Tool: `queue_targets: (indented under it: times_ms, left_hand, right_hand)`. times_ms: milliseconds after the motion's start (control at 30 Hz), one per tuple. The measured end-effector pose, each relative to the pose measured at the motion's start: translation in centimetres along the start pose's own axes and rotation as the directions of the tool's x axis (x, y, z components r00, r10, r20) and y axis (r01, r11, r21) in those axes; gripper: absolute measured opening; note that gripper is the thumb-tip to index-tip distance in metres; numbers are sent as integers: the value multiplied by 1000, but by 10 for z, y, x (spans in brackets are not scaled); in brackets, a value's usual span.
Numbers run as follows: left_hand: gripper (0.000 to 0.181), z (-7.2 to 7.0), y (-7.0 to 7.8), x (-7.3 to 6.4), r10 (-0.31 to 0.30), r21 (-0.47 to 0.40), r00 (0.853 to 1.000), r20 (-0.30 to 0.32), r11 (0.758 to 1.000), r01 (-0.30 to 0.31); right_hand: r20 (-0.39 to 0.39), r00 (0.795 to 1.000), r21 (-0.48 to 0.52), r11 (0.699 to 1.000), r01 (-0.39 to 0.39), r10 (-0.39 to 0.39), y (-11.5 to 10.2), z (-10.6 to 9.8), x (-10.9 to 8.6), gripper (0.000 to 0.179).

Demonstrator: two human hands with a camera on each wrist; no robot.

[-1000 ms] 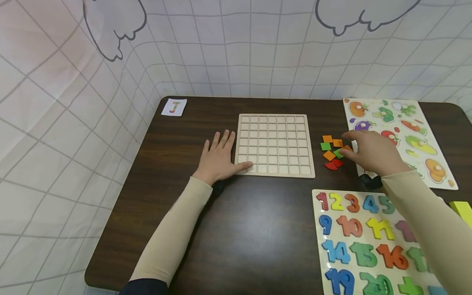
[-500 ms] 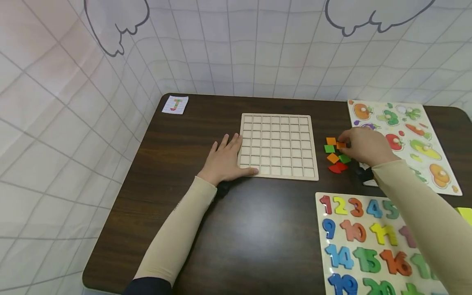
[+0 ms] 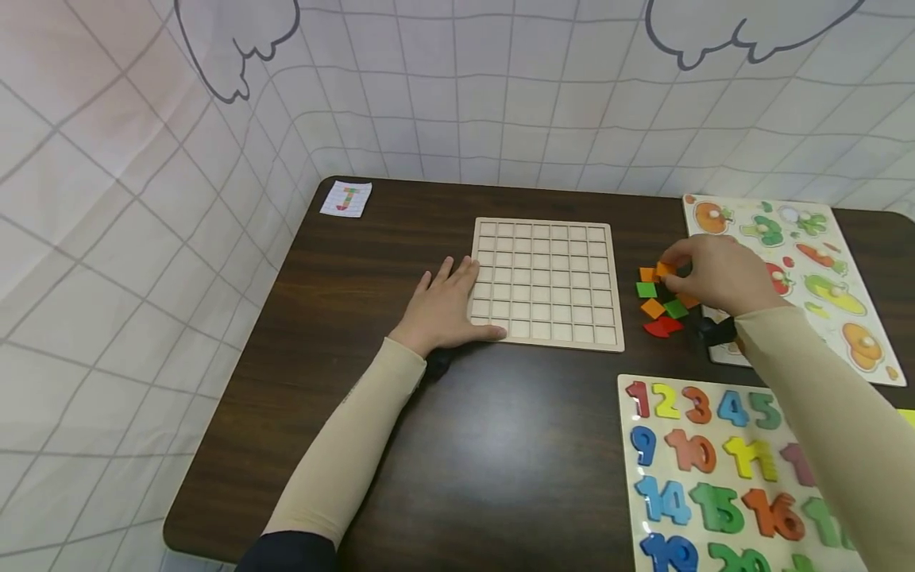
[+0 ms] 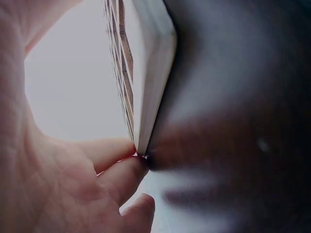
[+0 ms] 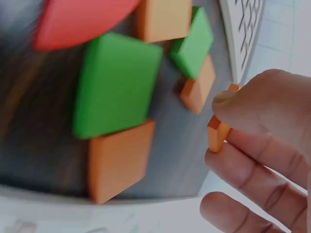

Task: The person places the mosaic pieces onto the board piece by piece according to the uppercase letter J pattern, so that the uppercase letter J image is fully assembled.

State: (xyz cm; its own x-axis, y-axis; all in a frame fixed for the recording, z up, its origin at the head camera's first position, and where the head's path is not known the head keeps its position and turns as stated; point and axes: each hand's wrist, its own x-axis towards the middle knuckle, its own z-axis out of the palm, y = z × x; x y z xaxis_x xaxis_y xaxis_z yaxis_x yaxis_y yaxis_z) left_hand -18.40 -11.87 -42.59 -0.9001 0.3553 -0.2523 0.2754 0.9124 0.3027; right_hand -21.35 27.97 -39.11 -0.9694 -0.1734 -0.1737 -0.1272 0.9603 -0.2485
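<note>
My left hand [image 3: 445, 312] rests at the lower left corner of a pale wooden grid board [image 3: 546, 284], its fingers straight along the left edge and the thumb on the front edge. In the left wrist view, fingertips touch the board's side [image 4: 154, 58]. My right hand [image 3: 722, 274] pinches an orange square tile [image 5: 219, 130] between thumb and fingers, above the table. Beside it lie loose tiles: a green square [image 5: 119, 85], an orange square [image 5: 121, 162], a red curved piece [image 5: 82, 19] and several others.
A number puzzle board [image 3: 722, 477] lies at the front right, partly under my right forearm. Behind it is a vegetable puzzle board [image 3: 822, 230]. A small card with a letter J [image 3: 346, 199] lies at the back left. Grid-patterned cloth [image 3: 465, 95] hangs behind the table.
My right hand has closed its thumb and fingers on an orange tile and raised it from the pile. The left hand stays at the grid board. The head view has shifted slightly.
</note>
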Motion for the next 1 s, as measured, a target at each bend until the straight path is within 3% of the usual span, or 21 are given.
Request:
queue_targets:
  times_ms: [233, 433, 1000]
  left_hand:
    - [125, 0, -2, 0, 1, -13, 1000, -1, 1000, -1]
    - [125, 0, -2, 1, 6, -10, 1000, 0, 1000, -6]
    - [125, -1, 0, 2, -2, -5, 1000, 0, 1000, 2]
  right_hand:
    - [-61, 995, 27, 996, 85, -84, -20, 1, 15, 35]
    - [-83, 990, 72, 991, 117, -111, -41, 7, 31, 32]
    - [5, 972, 157, 960, 231, -235, -115, 25, 80, 31]
